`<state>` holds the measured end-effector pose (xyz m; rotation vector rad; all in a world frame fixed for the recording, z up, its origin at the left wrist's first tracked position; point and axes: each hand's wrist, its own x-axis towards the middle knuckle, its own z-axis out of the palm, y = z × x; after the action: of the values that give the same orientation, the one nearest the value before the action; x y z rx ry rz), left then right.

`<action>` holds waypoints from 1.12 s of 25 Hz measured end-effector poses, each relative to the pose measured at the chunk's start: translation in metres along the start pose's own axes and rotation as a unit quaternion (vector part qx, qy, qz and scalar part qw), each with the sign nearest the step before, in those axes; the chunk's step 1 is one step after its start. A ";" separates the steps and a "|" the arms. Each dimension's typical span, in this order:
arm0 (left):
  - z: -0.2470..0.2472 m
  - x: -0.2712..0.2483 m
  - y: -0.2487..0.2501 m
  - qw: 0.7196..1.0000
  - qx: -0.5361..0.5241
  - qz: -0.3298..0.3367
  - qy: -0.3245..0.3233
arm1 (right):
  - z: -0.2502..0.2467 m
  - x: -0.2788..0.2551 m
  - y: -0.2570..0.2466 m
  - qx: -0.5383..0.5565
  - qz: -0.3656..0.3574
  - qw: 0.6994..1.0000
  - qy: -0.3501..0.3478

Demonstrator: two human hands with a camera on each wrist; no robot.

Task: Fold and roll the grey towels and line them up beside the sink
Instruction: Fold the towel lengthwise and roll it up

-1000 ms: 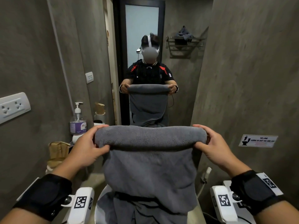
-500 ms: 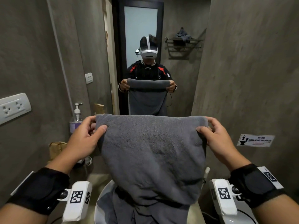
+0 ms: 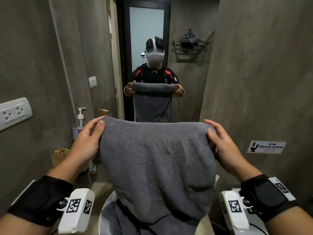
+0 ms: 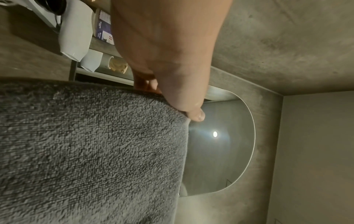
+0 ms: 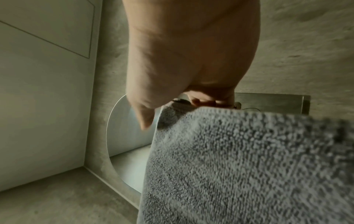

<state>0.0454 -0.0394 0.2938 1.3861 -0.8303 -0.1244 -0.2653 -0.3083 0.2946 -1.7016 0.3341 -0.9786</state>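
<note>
Item: grey terry-cloth towel, centre of the head frame, held up by its rounded upper edge, its lower part hanging into the white round sink basin at lower centre.
Left hand: grips the towel's upper left corner, thumb on the near face, fingers curled behind.
Right hand: grips the upper right corner likewise, thumb in front.
Both wrists: black straps with white marker-tagged camera blocks.
Background: wall mirror, upper centre, reflecting the person and towel; clear pump soap bottle, left of centre; white double wall socket, far left; small white wall sign, right.
</note>
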 end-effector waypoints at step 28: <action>0.008 0.088 0.083 0.997 0.006 0.071 -0.003 | -0.009 0.086 -0.089 -0.011 -0.027 0.997 0.074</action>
<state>0.0728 -0.0744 0.4068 1.3338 -0.9324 -0.0132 -0.2408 -0.3374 0.4123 -1.6695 0.3986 -1.1470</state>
